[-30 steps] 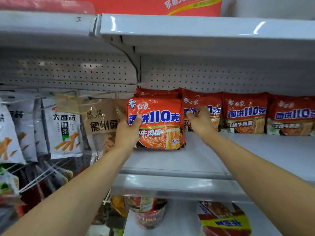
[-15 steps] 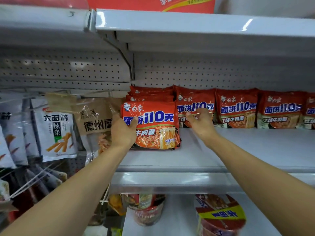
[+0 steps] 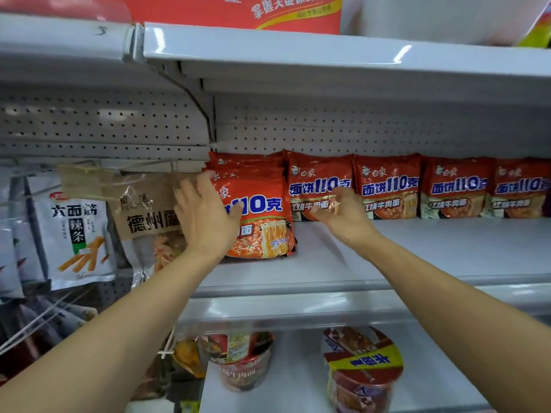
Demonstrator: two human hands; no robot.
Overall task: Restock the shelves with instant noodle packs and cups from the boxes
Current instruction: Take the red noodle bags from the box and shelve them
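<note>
We note a stack of red instant noodle packs standing upright at the left end of the middle shelf (image 3: pixel 417 251), hard against the perforated back panel (image 3: pixel 357 129). The front noodle pack (image 3: pixel 262 222) of that stack faces us, its lower edge resting on the shelf. The left hand (image 3: pixel 205 216) lies flat against the left part of this pack's face, fingers straight and spread, the thumb pointing right across the printed label; it presses and does not grasp. The right hand (image 3: pixel 343 213) hovers just beside the pack's right edge, in front of the second noodle pack (image 3: pixel 320 186) in the row, fingers loosely curved and apart, holding nothing; we cannot tell whether the fingertips touch that pack. Three further noodle packs (image 3: pixel 456 189) of the same kind continue the row to the right, side by side and upright. To the left of the shelf hang a brown snack bag (image 3: pixel 146 210) and a white snack bag (image 3: pixel 74 231). On the lower shelf (image 3: pixel 298 383) stand two noodle cups, a left cup (image 3: pixel 241 362) and a right cup (image 3: pixel 360 371). A red carton (image 3: pixel 238 10) sits on the top shelf (image 3: pixel 298 49).
</note>
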